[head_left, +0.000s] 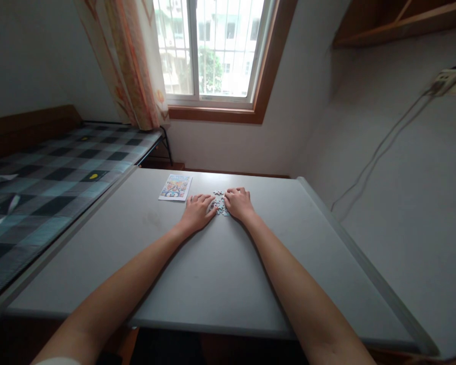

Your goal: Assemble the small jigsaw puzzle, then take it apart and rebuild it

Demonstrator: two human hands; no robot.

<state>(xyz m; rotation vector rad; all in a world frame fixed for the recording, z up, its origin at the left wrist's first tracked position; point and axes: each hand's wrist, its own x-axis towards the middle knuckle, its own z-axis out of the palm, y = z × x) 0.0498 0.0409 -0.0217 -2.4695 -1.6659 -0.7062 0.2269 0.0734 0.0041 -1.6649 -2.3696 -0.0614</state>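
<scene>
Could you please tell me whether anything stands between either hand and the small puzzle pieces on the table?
Nothing visible does: the left hand and right hand rest close on either side of the puzzle pieces. The printed sheet lies off to the left, outside that gap.

A bedroom — bed [66,175], curtain [127,66], window [213,50].
</scene>
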